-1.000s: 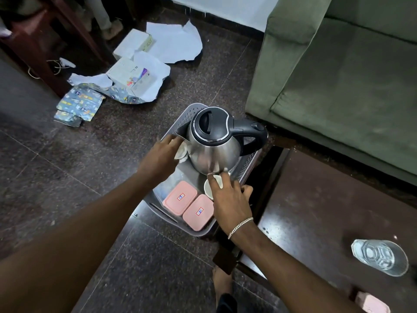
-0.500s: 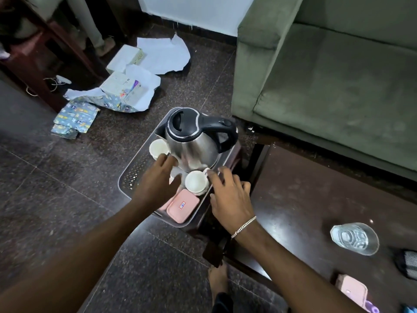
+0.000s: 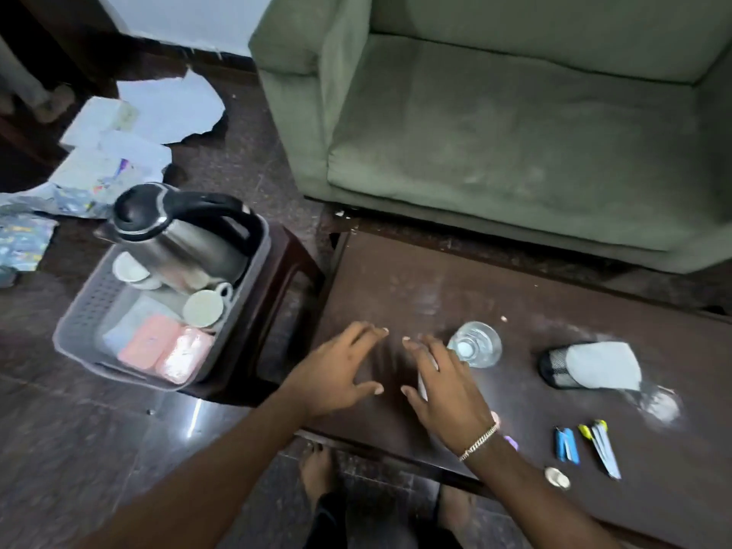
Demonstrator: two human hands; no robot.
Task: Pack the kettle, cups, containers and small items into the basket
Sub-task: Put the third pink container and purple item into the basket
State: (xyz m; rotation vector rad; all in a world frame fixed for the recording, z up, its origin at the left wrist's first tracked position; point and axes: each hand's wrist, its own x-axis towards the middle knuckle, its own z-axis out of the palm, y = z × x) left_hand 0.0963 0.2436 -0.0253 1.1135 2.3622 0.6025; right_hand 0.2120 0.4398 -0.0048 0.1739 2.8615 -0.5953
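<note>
Cups (image 3: 204,309), two; pink containers (image 3: 165,348), two.

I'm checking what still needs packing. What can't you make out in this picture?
Head view only:
- Pink thing on the table: mostly hidden by the right hand.
- Basket floor behind the kettle: covered.
- Small white item: too small to identify.
- Pink containers: blurred, labels unreadable.

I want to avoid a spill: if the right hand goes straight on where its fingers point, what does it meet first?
Probably bare table. The right hand points up-left, away from the glass beside it; depth is unclear.
</note>
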